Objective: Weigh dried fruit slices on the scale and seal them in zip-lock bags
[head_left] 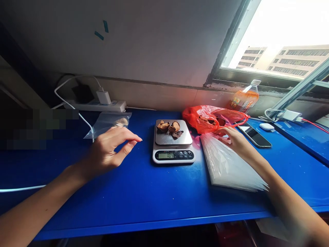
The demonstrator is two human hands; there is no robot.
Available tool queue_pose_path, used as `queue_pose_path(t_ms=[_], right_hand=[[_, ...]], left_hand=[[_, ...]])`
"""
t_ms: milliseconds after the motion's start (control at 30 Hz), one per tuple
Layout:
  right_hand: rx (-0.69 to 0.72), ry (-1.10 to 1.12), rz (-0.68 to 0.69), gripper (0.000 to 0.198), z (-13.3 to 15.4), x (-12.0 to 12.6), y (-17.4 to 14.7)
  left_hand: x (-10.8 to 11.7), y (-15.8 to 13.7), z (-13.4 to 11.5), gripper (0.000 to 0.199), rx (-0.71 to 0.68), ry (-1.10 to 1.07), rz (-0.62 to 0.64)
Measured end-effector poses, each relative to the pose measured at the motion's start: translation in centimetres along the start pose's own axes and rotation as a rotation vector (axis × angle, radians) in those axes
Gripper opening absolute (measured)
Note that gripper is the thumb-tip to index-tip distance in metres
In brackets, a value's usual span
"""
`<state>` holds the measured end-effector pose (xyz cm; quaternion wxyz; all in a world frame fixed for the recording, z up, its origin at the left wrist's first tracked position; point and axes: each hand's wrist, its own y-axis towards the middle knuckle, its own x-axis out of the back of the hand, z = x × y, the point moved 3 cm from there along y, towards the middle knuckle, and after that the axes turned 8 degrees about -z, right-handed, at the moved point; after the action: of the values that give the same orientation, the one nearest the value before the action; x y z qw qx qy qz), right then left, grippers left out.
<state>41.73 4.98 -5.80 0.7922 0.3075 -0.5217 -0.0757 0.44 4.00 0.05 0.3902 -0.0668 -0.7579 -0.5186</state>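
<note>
A white kitchen scale (pixel 173 148) with a metal top bears a few curled, dried brown pieces (pixel 175 127); its display seems to read 109. To the left of it, my left hand (pixel 113 148) hovers over the table, thumb and index tips together and nothing visible in them. My right hand (pixel 232 139) is at the near rim of a red plastic bag (pixel 192 118), fingers closed on its edge. More brown pieces (pixel 209 120) show inside the bag. Beneath my right hand lies a stack of clear plastic bags (pixel 228 171).
Behind my left hand lies a clear zip bag (pixel 101 124) with pale contents. A power strip (pixel 117 105) with a charger and white cable (pixel 77 111) runs along the wall. An orange drink bottle (pixel 245 97), a phone (pixel 255 134) and a white earbud case (pixel 266 127) are at the right.
</note>
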Motion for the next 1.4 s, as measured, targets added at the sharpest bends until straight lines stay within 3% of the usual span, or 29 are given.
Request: queue_pose_path(t_ms=[167,300,400,467,567,633,700,833,900,1033,1400], right_hand=[[-0.047,-0.041,-0.055,0.022,0.7,0.0,0.0],[-0.075,-0.113,-0.244,0.019,2.6,3.8,0.4],[0.007,-0.115,-0.45,0.016,7.1,7.7,1.2],[0.073,-0.054,-0.48,0.015,11.7,8.6,1.8],[0.102,0.114,-0.446,0.017,19.1,6.1,2.6],[0.131,0.276,-0.329,0.02,23.0,2.4,3.0],[0.143,0.399,-0.286,0.02,25.2,-1.4,3.0],[0.014,0.492,-0.246,0.023,25.2,-6.2,1.9],[-0.044,0.499,-0.271,0.024,24.7,-6.6,1.2],[-0.027,0.514,-0.337,0.026,24.9,-5.9,0.5],[0.076,0.557,-0.231,0.027,25.1,-6.1,0.4]], left_hand=[[-0.1,-0.1,0.0,0.016,-0.005,-0.016,0.037],[-0.1,-0.3,-0.3,0.016,0.014,-0.042,0.022],[-0.1,0.0,-0.4,0.016,0.089,-0.117,0.019],[-0.1,0.6,-0.5,0.017,0.147,-0.168,0.022],[-0.1,1.5,-0.5,0.02,0.223,-0.302,0.029],[-0.3,1.4,-0.4,0.027,0.247,-0.434,0.045],[-0.6,0.5,-0.2,0.029,0.283,-0.544,0.089],[-1.7,-1.9,0.1,0.021,0.34,-0.692,0.274],[-2.1,-2.5,0.1,0.024,0.397,-0.733,0.335],[-2.0,-2.2,0.2,0.019,0.473,-0.719,0.316],[-1.2,-1.4,-0.1,0.009,0.156,-0.539,0.319]])
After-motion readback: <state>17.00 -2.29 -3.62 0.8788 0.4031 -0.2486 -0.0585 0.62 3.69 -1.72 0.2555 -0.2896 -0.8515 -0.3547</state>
